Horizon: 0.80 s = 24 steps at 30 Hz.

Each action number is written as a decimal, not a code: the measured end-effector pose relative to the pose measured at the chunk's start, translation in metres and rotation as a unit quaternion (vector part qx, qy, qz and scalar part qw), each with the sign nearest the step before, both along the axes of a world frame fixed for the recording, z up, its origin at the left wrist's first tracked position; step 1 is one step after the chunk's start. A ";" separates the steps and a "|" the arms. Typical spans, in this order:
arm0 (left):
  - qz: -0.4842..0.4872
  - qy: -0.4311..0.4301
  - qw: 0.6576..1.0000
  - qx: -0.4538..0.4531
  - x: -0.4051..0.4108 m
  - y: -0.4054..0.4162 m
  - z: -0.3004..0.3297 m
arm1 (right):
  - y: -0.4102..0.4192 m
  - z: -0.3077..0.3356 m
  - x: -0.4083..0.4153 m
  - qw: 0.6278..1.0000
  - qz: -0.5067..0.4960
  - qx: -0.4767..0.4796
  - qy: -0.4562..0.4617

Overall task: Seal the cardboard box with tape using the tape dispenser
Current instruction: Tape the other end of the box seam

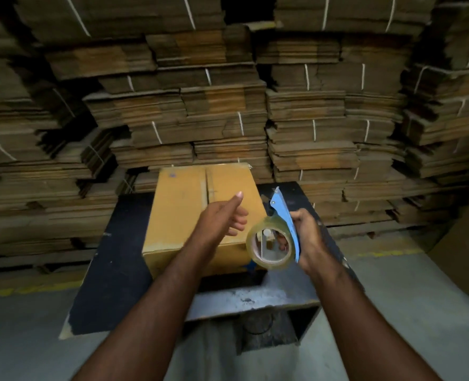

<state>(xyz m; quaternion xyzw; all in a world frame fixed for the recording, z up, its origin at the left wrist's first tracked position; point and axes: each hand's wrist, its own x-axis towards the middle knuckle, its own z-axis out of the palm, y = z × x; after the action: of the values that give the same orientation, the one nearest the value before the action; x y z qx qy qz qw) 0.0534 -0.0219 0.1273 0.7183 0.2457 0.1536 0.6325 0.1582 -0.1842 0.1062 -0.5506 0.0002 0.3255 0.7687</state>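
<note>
The cardboard box (197,210) sits shut on the dark table (112,270). The right hand (306,235) grips the blue tape dispenser (278,232) just right of it; the left hand (223,221), fingers curled, holds nothing. Best start the tape over the far edge and draw it nearward along the centre seam (206,185).

Both forearms bare, no sleeves; left grip (222,218), right grip (306,232) ungloved
</note>
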 end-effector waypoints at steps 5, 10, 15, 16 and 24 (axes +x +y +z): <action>-0.002 0.085 0.992 -0.089 -0.019 0.011 0.020 | 0.036 -0.002 -0.021 0.994 0.034 -0.092 -0.056; 0.050 0.099 0.988 -0.106 -0.038 0.022 0.013 | 0.054 -0.002 -0.036 0.978 0.083 -0.165 -0.101; 0.080 0.100 0.985 -0.117 -0.047 0.035 0.002 | 0.059 -0.004 -0.043 0.954 0.180 -0.173 -0.168; 0.086 0.102 0.984 -0.117 -0.049 0.038 0.001 | 0.058 -0.007 -0.043 0.939 0.202 -0.172 -0.219; 0.119 0.120 0.984 -0.049 -0.063 0.063 -0.012 | 0.068 0.000 -0.046 0.669 0.312 -0.359 -0.572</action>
<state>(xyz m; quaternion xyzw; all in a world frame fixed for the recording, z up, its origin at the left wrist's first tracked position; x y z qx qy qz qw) -0.0101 0.0409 0.1152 0.6652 0.4106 0.1277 0.6104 0.1125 -0.1165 0.1063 -0.8300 -0.4945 0.1423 0.2152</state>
